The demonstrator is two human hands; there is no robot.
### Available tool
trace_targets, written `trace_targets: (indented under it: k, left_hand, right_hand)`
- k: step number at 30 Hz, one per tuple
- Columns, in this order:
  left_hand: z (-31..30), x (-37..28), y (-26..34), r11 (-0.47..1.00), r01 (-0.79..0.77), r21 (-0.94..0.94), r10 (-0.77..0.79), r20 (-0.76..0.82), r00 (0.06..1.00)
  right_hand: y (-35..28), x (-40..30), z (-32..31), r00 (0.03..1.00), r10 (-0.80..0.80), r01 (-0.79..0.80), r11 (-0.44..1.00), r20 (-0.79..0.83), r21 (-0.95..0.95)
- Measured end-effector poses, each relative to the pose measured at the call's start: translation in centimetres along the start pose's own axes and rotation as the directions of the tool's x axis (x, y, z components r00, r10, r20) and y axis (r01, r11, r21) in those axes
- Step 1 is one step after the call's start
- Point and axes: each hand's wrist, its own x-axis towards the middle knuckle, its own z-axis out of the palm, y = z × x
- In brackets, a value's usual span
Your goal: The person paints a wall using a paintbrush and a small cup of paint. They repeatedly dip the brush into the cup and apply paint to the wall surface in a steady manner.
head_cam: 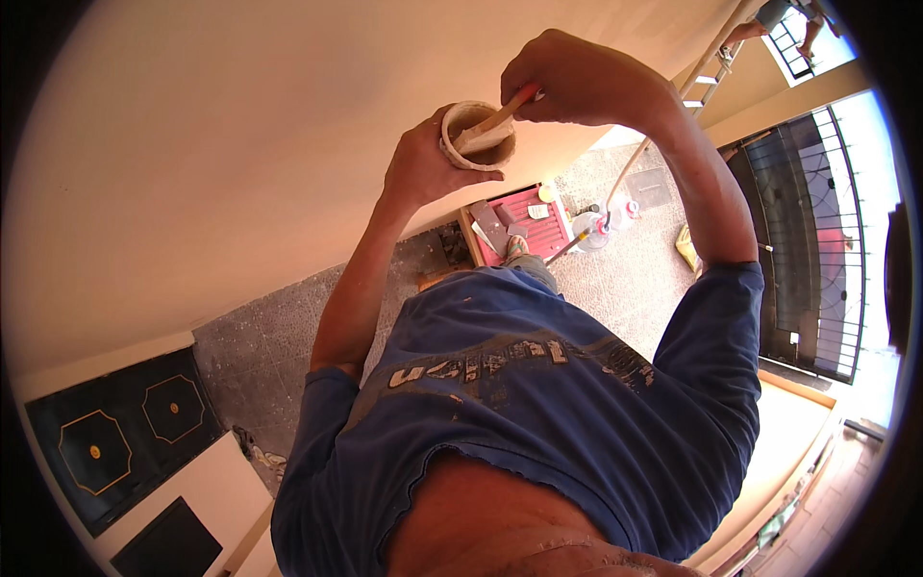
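Before a smooth peach-coloured wall [238,144], my left hand [425,159] is wrapped around a small round cup [448,148] with a pale, crusted rim. My right hand [577,83] grips the reddish end of a thin-handled tool [513,103], whose broad, paste-coated end dips into the cup. Whether that end is a brush or a spatula cannot be told. Pale material coats the inside of the cup. Both hands are raised near the wall, the right one a little higher in the view.
Below is a red slatted platform [555,223] with sandpaper-like brown sheets [490,225] and a sandalled foot [516,247]. Clear plastic bottles [593,232] and a pole [627,169] are beside it. A ladder [710,79] with a person's legs [750,30] stands upper right, near a dark metal gate [800,245].
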Motion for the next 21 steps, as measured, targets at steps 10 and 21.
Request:
trace_targets:
  k: [10, 21]
  left_hand:
    - [0.3, -0.2, -1.1, 1.0, 0.027, -0.01, -0.027, -0.021, 0.999]
    - [-0.9, -0.8, -1.9, 0.997, 0.071, 0.022, -0.066, -0.184, 0.981]
  right_hand:
    - [1.2, -0.6, -0.5, 0.996, 0.088, -0.088, 0.994, -0.008, 0.064]
    - [3.7, -4.1, 0.4, 0.961, 0.128, -0.082, 0.978, -0.244, 0.19]
